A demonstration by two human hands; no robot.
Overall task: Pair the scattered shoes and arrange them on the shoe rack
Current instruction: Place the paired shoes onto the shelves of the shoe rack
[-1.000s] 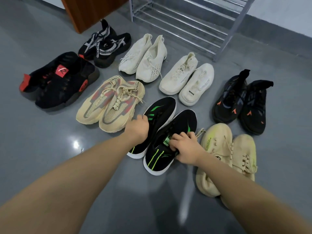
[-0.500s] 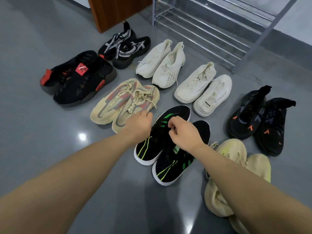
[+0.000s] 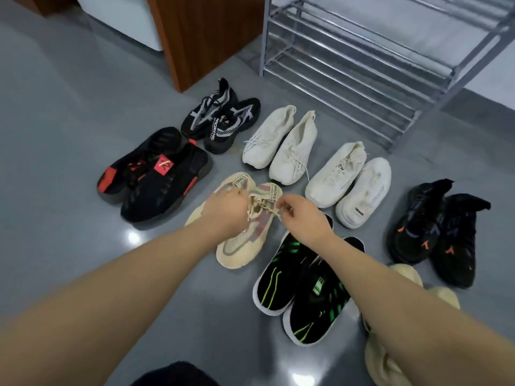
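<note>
Head view shows both hands at the beige pair of shoes [image 3: 239, 240] on the floor [image 3: 69, 135]: the left hand [image 3: 225, 211] curls over its tongues, the right hand [image 3: 302, 215] pinches a lace. Beyond the other pairs stands the shoe rack [image 3: 362, 65].

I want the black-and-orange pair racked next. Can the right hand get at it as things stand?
Probably yes, once free: the right hand now pinches the beige shoes' laces, and nothing lies over the black-and-orange pair to its right.
</note>
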